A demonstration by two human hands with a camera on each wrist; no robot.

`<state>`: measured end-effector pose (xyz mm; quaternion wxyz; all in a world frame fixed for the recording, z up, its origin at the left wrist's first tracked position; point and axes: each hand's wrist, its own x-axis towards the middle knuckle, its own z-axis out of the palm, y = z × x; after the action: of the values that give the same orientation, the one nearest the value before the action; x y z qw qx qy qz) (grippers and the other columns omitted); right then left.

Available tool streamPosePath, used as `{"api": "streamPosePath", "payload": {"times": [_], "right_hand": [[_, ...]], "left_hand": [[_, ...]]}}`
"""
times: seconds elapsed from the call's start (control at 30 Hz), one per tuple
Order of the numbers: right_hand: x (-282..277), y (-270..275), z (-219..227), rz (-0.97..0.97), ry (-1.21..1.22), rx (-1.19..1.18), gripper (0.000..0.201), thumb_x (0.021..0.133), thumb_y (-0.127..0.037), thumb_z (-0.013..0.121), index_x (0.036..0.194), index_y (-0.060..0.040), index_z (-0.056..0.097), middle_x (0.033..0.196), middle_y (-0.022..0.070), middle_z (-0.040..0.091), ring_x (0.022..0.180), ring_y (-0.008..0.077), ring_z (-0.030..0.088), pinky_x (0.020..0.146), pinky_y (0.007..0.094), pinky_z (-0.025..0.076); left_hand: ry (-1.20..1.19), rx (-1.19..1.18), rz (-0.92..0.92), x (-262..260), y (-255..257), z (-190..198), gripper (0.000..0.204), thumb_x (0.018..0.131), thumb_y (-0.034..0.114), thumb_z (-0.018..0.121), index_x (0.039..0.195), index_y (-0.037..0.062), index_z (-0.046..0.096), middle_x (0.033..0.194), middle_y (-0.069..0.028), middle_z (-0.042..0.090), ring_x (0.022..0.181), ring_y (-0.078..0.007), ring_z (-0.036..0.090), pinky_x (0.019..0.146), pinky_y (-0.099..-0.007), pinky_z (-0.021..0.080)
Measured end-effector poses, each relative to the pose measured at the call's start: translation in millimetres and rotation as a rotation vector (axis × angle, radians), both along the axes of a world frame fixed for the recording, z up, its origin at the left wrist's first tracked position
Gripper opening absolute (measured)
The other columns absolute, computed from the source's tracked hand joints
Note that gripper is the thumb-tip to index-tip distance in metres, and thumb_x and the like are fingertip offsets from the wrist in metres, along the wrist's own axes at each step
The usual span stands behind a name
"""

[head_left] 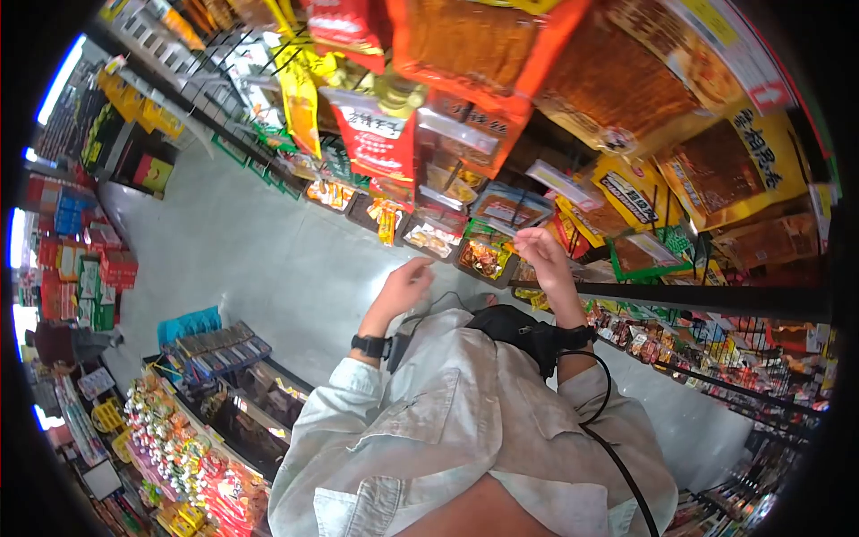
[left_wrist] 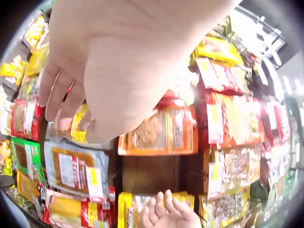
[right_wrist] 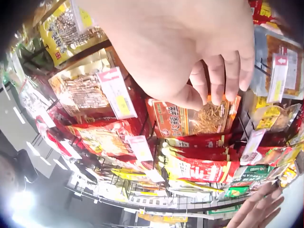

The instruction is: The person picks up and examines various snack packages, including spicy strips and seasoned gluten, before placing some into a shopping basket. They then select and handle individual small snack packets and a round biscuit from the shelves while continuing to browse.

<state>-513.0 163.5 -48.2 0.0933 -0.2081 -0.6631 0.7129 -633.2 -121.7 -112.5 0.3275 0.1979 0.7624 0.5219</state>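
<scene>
In the head view, my left hand [head_left: 407, 286] is held in front of my body with loosely bent fingers and nothing in them. My right hand [head_left: 546, 259] is raised close to the hanging snack packets, also holding nothing. An orange packet of shredded snack [left_wrist: 159, 133] hangs beyond the left hand [left_wrist: 114, 71] in the left wrist view. In the right wrist view, the right hand's fingertips [right_wrist: 216, 97] overlap an orange packet [right_wrist: 194, 116]. Red packets [right_wrist: 199, 164] hang beside it, and a grey-edged packet [right_wrist: 280, 61] is near the fingers.
Price tags [right_wrist: 116, 92] stick out on the rack's hooks among the packets. Small bins of snacks [head_left: 434, 240] line the rack's lower edge. Across the grey floor [head_left: 242, 242] stands another display with colourful sweets [head_left: 179, 438]. A black cable [head_left: 617, 456] runs from my right wrist.
</scene>
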Motion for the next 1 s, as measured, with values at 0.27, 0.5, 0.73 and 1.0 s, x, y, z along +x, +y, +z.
{"api": "streamPosePath", "payload": {"times": [0.27,0.5,0.73,1.0], "right_hand": [[-48.3,-70.6,1.9,0.189,-0.142,-0.058,0.021,0.101,-0.014,0.064,0.119,-0.0021,0.062,0.110,0.0054,0.069,0.105,0.0122,0.065,0.092,0.0272,0.050],[-67.1,-103.5,-2.1,0.249,-0.073,-0.118,0.024,0.100,-0.011,0.062,0.122,-0.0003,0.060,0.112,0.0087,0.068,0.104,0.0151,0.065,0.094,0.0295,0.051],[-84.0,-71.8,5.0,0.256,-0.116,-0.177,0.025,0.102,-0.012,0.061,0.125,-0.0016,0.059,0.115,0.0085,0.067,0.108,0.0150,0.064,0.097,0.0298,0.051],[-132.8,-57.0,-14.6,0.310,-0.047,-0.093,0.026,0.102,-0.009,0.061,0.126,0.0001,0.056,0.118,0.0128,0.067,0.109,0.0171,0.064,0.098,0.0307,0.051]], "left_hand": [[-0.155,-0.170,0.236,29.2,-148.4,-46.8,0.031,0.099,0.011,0.062,0.129,0.0013,0.061,0.104,-0.0068,0.071,0.100,-0.0147,0.066,0.092,-0.0297,0.051],[-0.250,-0.144,0.042,22.9,-139.0,-51.1,0.031,0.101,0.015,0.062,0.129,0.0015,0.061,0.103,-0.0057,0.071,0.096,-0.0133,0.067,0.089,-0.0287,0.052],[0.070,0.048,0.238,-53.2,-62.2,-9.8,0.028,0.100,0.019,0.064,0.124,0.0042,0.065,0.102,-0.0104,0.073,0.092,-0.0179,0.069,0.085,-0.0321,0.055],[0.253,0.107,0.380,-120.4,-27.7,30.9,0.053,0.095,0.010,0.067,0.145,0.0038,0.050,0.135,-0.0132,0.063,0.121,-0.0226,0.062,0.100,-0.0360,0.051]]}}
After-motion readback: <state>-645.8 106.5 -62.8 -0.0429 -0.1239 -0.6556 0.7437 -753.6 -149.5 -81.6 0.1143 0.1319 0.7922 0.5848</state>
